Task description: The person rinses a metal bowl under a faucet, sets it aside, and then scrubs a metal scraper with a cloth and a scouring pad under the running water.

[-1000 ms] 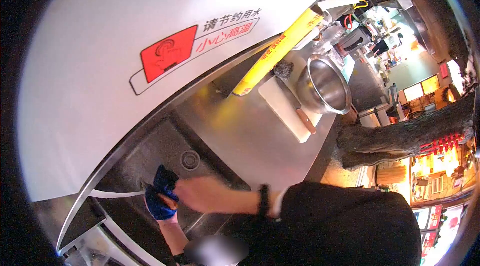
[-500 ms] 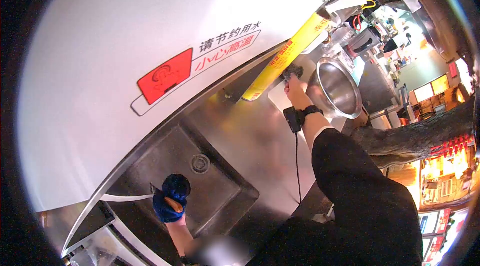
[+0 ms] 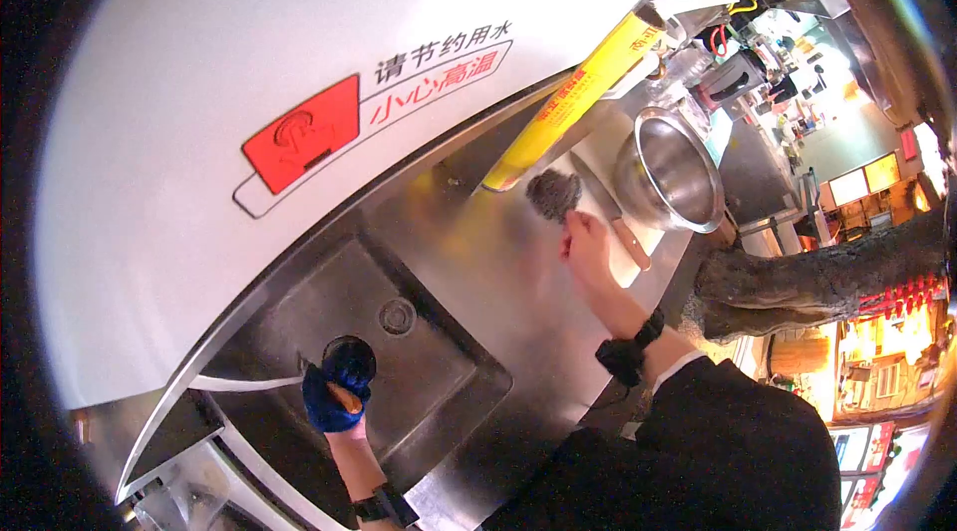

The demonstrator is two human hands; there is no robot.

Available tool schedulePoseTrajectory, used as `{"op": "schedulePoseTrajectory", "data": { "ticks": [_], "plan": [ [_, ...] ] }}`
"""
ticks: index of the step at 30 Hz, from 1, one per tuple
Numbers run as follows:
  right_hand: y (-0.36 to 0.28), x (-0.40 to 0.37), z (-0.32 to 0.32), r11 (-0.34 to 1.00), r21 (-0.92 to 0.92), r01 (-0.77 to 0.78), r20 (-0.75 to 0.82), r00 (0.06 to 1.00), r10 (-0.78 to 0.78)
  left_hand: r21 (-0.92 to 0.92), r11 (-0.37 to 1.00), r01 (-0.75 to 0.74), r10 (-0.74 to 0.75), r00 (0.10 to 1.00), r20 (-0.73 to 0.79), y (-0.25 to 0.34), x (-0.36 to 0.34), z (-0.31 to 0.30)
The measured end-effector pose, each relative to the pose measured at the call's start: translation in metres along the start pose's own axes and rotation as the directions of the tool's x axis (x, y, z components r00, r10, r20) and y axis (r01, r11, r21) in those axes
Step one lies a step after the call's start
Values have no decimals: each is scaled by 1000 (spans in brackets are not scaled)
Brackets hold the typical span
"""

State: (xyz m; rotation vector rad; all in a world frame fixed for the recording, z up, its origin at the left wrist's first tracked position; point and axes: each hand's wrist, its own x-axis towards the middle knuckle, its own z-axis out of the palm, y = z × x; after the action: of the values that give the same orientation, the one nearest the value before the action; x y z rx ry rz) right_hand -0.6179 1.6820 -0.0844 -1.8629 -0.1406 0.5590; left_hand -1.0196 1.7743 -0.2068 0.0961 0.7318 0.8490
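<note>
My right hand (image 3: 588,247) is over the steel counter with its fingers pinched at the edge of a grey steel-wool scourer (image 3: 554,195). Beside it, a knife with a wooden handle (image 3: 630,244) lies on a white cutting board (image 3: 601,147). Over the sink (image 3: 439,361), my left hand (image 3: 337,406) is closed around a dark blue, round thing (image 3: 349,361) with a brown patch at its side; its exact kind I cannot tell. A pale curved strip (image 3: 244,383) ends right at that hand.
A steel mixing bowl (image 3: 678,172) stands beyond the board. A yellow box (image 3: 573,102) slants along the counter's back. The large white panel (image 3: 199,52) with red lettering overhangs the sink. A drain (image 3: 397,317) shows in the basin. A thick brown trunk (image 3: 817,282) stands at right.
My right hand has drawn back from the board toward the sink with the scourer, uncovering the knife. My left hand stays over the sink, shifted slightly left in view.
</note>
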Motion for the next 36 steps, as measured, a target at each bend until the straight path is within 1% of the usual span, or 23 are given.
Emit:
{"op": "schedulePoseTrajectory", "data": {
  "ticks": [2, 4, 5, 6, 8, 9, 10, 12, 15, 17, 19, 20, 21, 23, 25, 28, 29, 30, 32, 33, 34, 35, 36],
  "plan": [
    [2, -19, 13, 997, 7, -70, 46, 996, 70, -42, 999, -28, 24, 996, -84, -1, -2, 4],
    [0, -28, 22, 982, 30, -186, 503, 852, 146, 95, 987, -129, 124, 990, 66, -3, 0, -7],
    [0, -27, 19, 962, 1, -273, 606, 765, 217, -13, 1000, 22, -21, 994, 104, 5, -4, 5],
    [-4, -30, 17, 960, -6, -281, 611, 759, 226, -14, 1000, 20, -18, 996, 93, 5, -3, 6],
    [-12, -37, 12, 959, -225, -171, 588, 761, 274, -50, 999, -15, 19, 996, 90, 3, -2, 2],
    [-11, -37, 10, 957, -234, -171, 595, 753, 280, 95, 994, -58, 55, 998, 33, 3, 5, -8],
    [-8, -38, 9, 958, -276, -79, 568, 791, 229, 93, 994, -65, 63, 998, 22, 2, 5, -20],
    [-5, -41, 12, 946, -323, 11, 554, 813, 180, 1, 999, -34, 34, 989, 141, 2, 2, -13],
    [-5, -53, 23, 948, -308, 75, 582, 804, 125, -66, 998, -12, 16, 998, 64, 2, 2, -6],
    [-9, -76, 43, 923, -316, 219, 604, 797, 17, -195, 980, 29, -17, 998, 63, 4, -1, 6],
    [-15, -115, 73, 889, -371, 269, 711, 698, 85, -170, 985, -21, 30, 998, 51, 4, -5, 8],
    [1, -127, 89, 872, -224, 435, 810, 581, -81, -140, 988, -58, 66, 996, 54, 4, -6, 8],
    [16, -137, 108, 818, -59, 573, 870, 431, -239, -188, 980, -63, 52, 997, -62, 1, -2, 4],
    [23, -162, 146, 741, -38, 671, 932, 292, -216, -123, 989, -76, 75, 997, -10, 2, -3, 3],
    [40, -185, 178, 733, -108, 672, 949, 290, -126, -59, 993, -106, 108, 994, 30, 2, -2, 4],
    [53, -211, 200, 680, -204, 705, 960, 282, -4, -208, 963, -172, 193, 977, 87, -5, -2, -19],
    [54, -216, 204, 624, -253, 740, 950, 313, 14, -211, 961, -178, 183, 983, 6, -5, -4, -19],
    [60, -219, 207, 625, -228, 747, 963, 269, 29, -221, 957, -188, 177, 982, -71, -8, -3, -13],
    [73, -219, 209, 580, -193, 792, 933, 330, -140, -242, 952, -187, 166, 980, -107, -6, -8, 1],
    [67, -220, 209, 577, -172, 799, 948, 293, -124, -257, 942, -213, 211, 977, -36, -6, -5, -5],
    [61, -218, 208, 607, -244, 756, 936, 347, -55, -308, 927, -215, 214, 976, -36, -9, -3, -10],
    [56, -218, 208, 628, -318, 710, 918, 396, 17, -357, 906, -230, 214, 973, -84, -7, -6, -5],
    [59, -219, 204, 623, -304, 720, 931, 363, 35, -405, 882, -242, 207, 970, -131, -3, -12, 3]
  ]
}}
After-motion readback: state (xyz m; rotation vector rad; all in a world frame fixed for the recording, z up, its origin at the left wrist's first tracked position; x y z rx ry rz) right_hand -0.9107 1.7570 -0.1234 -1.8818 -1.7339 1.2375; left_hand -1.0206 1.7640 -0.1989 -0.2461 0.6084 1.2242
